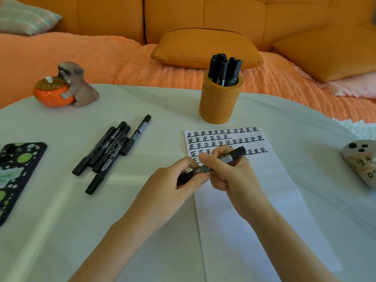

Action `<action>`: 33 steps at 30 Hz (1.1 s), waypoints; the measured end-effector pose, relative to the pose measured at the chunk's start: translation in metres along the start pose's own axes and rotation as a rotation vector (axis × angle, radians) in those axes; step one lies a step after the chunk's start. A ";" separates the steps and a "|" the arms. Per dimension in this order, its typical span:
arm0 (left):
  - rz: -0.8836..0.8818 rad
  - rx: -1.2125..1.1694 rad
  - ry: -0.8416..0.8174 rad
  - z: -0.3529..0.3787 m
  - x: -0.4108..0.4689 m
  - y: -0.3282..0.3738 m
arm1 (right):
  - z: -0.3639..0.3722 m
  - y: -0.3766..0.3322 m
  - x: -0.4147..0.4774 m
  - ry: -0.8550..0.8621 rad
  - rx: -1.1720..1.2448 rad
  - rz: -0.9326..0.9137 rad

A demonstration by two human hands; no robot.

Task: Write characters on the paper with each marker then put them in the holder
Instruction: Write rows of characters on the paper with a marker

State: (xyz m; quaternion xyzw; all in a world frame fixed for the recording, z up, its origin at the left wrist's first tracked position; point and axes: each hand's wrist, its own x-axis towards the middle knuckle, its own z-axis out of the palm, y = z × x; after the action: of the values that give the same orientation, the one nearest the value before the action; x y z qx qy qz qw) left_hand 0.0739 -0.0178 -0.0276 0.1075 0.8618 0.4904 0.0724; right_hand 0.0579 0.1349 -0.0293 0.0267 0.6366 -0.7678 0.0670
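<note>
Head view: left hand [173, 184] and right hand [230, 171] both gripping black marker [213, 166], fingers curled closed around it, hovering over paper [264, 192] with rows of characters; five loose markers [109, 151] lying left of paper; orange holder [220, 98] standing behind paper, holding several markers

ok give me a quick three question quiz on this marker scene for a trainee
1. True or false: the orange holder already has markers standing in it.
2. What do both hands grip? A) the phone B) one black marker C) the dog figurine
3. On which side of the paper do the loose markers lie?

Key: 1 true; 2 B; 3 the person's left, on the table.
</note>
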 end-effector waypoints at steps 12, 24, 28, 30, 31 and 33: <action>-0.149 0.051 -0.121 -0.007 0.000 -0.024 | -0.010 0.008 0.014 0.231 -0.172 -0.092; -0.126 0.108 -0.148 0.000 0.003 -0.027 | -0.003 0.029 0.021 0.339 -0.423 -0.139; -0.128 0.117 -0.151 0.000 0.003 -0.027 | -0.002 0.030 0.020 0.332 -0.426 -0.157; -0.131 0.112 -0.148 0.000 0.003 -0.026 | -0.002 0.031 0.020 0.327 -0.425 -0.162; -0.132 0.113 -0.149 0.000 0.003 -0.026 | -0.001 0.030 0.019 0.323 -0.425 -0.161; -0.136 0.110 -0.150 0.000 0.003 -0.026 | -0.001 0.030 0.019 0.316 -0.433 -0.162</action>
State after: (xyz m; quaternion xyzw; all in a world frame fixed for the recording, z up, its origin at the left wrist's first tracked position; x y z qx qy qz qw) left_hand 0.0682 -0.0298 -0.0502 0.0892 0.8848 0.4270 0.1639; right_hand 0.0429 0.1291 -0.0616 0.0802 0.7886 -0.6030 -0.0904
